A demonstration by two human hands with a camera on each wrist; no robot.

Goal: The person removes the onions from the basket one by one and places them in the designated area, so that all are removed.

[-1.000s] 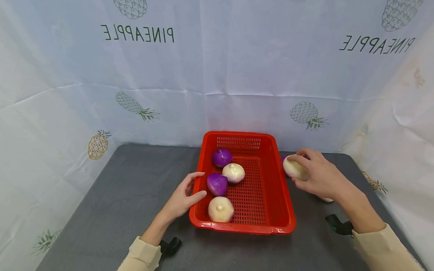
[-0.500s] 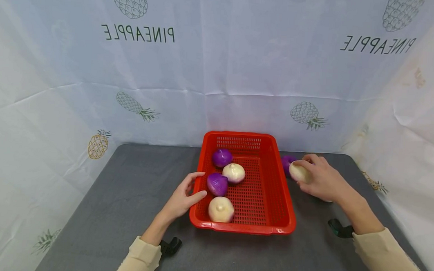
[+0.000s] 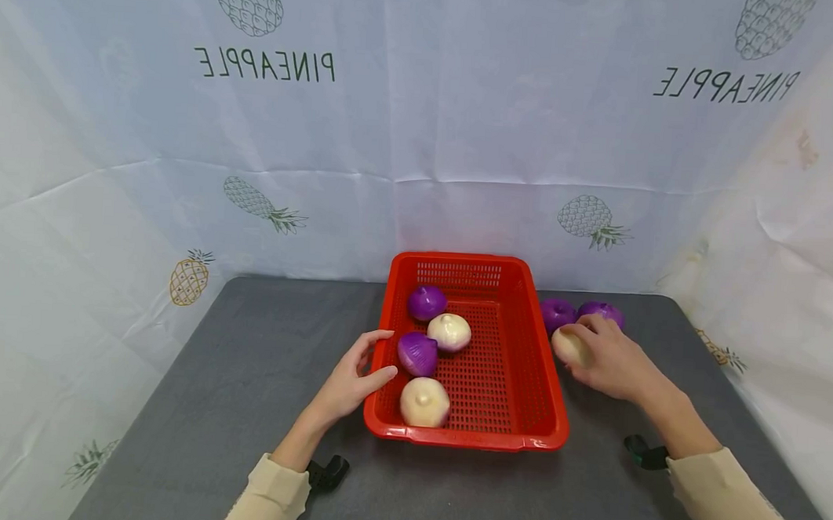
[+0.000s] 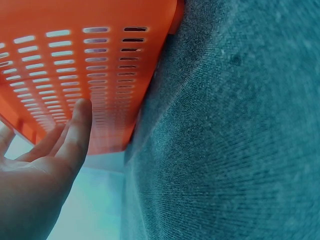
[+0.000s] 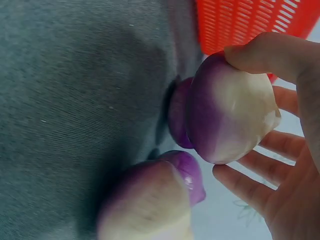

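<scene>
My right hand [image 3: 612, 358] grips a white-and-purple turnip [image 5: 232, 110] between thumb and fingers, just right of the red plastic basket [image 3: 464, 437]. Two purple onions lie behind it: one onion [image 3: 557, 314] by the basket wall, another onion [image 3: 601, 310] farther right. A second turnip [image 5: 145, 205] sits on the table in the right wrist view; the right hand hides it in the head view. My left hand [image 3: 346, 382] rests at the basket's left rim, fingers against the outer wall. Inside the basket are two purple onions [image 3: 417, 354] and two turnips [image 3: 425, 402], along the left side.
The basket stands on a grey cloth-covered table [image 3: 286, 324]. A white curtain [image 3: 466, 121] with pineapple prints hangs behind and at both sides. The basket's right wall [image 3: 546, 353] rises beside the right hand.
My right hand has moved slightly toward me with the turnip, bringing the two onions behind it into fuller view. My left hand and the basket have stayed still.
</scene>
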